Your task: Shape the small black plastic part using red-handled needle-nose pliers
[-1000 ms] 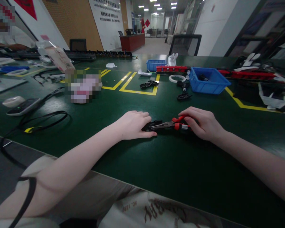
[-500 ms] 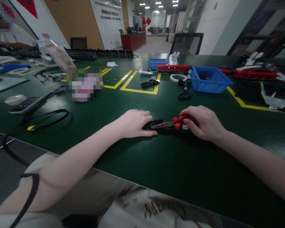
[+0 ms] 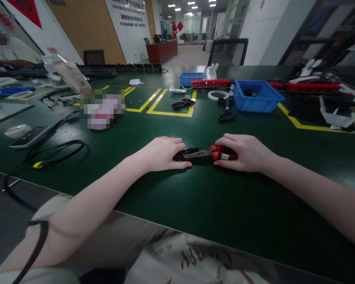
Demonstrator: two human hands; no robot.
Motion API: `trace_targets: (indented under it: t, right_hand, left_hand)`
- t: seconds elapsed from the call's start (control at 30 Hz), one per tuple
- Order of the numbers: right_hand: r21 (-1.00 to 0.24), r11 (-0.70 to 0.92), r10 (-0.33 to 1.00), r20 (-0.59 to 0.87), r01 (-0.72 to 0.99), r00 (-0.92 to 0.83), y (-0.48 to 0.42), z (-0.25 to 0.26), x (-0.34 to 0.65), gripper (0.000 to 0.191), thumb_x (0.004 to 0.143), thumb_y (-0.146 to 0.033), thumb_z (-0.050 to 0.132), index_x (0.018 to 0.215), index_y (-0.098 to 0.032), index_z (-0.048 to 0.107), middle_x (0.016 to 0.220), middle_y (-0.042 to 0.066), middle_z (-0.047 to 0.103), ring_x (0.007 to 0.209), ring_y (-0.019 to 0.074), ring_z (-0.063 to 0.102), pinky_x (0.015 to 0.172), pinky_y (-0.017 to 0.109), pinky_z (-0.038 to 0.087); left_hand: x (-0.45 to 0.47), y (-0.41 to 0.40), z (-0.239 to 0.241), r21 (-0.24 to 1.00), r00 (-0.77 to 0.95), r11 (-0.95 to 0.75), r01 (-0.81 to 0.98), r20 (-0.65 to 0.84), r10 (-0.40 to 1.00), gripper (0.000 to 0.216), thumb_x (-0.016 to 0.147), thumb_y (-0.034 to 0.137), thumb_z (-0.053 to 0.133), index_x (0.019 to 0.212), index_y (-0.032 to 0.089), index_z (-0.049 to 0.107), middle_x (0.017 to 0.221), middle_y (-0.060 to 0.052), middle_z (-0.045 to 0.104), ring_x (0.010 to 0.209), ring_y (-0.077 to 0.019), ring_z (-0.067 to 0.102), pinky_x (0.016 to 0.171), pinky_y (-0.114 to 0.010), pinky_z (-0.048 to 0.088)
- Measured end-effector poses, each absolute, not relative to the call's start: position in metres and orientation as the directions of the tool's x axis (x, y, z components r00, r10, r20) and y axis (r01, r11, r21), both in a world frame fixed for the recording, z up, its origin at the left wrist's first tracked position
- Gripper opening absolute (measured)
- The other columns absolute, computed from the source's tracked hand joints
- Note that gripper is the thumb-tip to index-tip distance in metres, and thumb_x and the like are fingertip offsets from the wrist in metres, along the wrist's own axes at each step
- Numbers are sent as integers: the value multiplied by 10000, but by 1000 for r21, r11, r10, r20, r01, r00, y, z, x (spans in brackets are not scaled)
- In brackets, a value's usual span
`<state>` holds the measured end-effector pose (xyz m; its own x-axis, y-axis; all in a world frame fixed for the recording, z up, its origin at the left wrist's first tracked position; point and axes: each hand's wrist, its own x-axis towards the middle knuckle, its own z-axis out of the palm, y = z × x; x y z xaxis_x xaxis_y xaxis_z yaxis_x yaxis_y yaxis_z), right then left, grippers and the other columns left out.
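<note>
My left hand (image 3: pixel 167 154) is closed around a small black part (image 3: pixel 185 153) on the green table. Its fingers cover the left end of that part, so its exact kind does not show. My right hand (image 3: pixel 245 152) grips red-handled long-nose pliers (image 3: pixel 215 153), fingers over one handle and thumb near the other. The jaws of the pliers point left and reach the black part; whether they bite on it I cannot make out.
Beyond my hands lie black pieces (image 3: pixel 183 103), a white ring (image 3: pixel 218 95) and a blue bin (image 3: pixel 256 96). Red strips (image 3: pixel 211 83) sit further back. A black cable (image 3: pixel 59 154) loops at left near a handheld device (image 3: pixel 30 137). A person sits far left.
My right hand has moved closer round the plier handles, its thumb now along the lower one. The view has shifted slightly; my left hand keeps its hold on the black part.
</note>
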<state>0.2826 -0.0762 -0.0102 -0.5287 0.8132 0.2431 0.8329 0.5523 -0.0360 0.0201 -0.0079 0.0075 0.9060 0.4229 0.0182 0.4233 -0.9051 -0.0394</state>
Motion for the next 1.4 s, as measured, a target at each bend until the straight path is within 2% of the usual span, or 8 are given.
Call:
trace_targets:
  t: [0.23, 0.53, 0.87, 1.03, 1.13, 1.3, 1.4]
  right_hand:
    - [-63, 575, 801, 246, 816, -546, -75, -9, 284, 418, 833, -526, 513, 1026, -161, 572, 899, 85, 627, 701, 182, 579, 595, 301, 438]
    - [54, 582, 758, 326, 812, -565, -79, -11, 279, 425, 828, -517, 522, 1012, -140, 586, 871, 98, 620, 674, 186, 567, 559, 297, 440]
    - [56, 622, 705, 394, 781, -590, -77, -13, 282, 436, 830, -502, 544, 1085, -149, 568, 987, 134, 640, 823, 232, 615, 680, 359, 511]
    - [36, 638, 686, 427, 769, -589, -78, -13, 283, 423, 820, -476, 572, 1075, -138, 569, 993, 146, 642, 850, 244, 618, 713, 376, 518]
    - [-17, 634, 699, 440, 773, -563, -79, -12, 283, 391, 813, -459, 587, 1070, -164, 568, 982, 128, 643, 833, 232, 621, 708, 367, 516]
    - [-113, 615, 733, 449, 781, -512, -80, -10, 283, 358, 796, -441, 610, 1036, -178, 573, 932, 103, 642, 779, 208, 606, 667, 340, 498]
    - [-102, 604, 735, 455, 791, -502, -79, -10, 283, 371, 790, -456, 613, 1024, -171, 577, 927, 103, 644, 774, 211, 602, 666, 344, 486]
  left_hand:
    - [20, -8, 10, -18, 912, -912, 410, 13, 410, 478, 878, 610, 418, 830, 164, 584, 791, -21, 568, 647, -152, 532, 577, -272, 349]
    - [21, -7, 8, -47, 913, -912, 407, 23, 406, 481, 870, 613, 428, 847, 167, 608, 799, -29, 589, 660, -172, 563, 582, -280, 360]
    - [20, -10, 10, -44, 901, -900, 433, 6, 433, 485, 872, 615, 433, 851, 159, 596, 806, -32, 585, 659, -166, 552, 576, -277, 342]
    - [20, -10, 10, -40, 903, -902, 430, 14, 430, 490, 876, 617, 424, 857, 158, 592, 829, -38, 589, 672, -165, 557, 583, -276, 346]
    - [20, -9, 10, -43, 901, -900, 434, 12, 434, 501, 874, 625, 420, 858, 158, 600, 821, -39, 599, 683, -164, 569, 586, -275, 348]
    - [19, -10, 12, -63, 877, -876, 479, -7, 480, 657, 769, 784, 405, 728, 161, 609, 712, -31, 611, 642, -165, 576, 602, -283, 338]
    - [20, -10, 14, -70, 868, -866, 496, -3, 497, 708, 690, 848, 419, 656, 161, 589, 667, -24, 612, 610, -165, 570, 599, -284, 323]
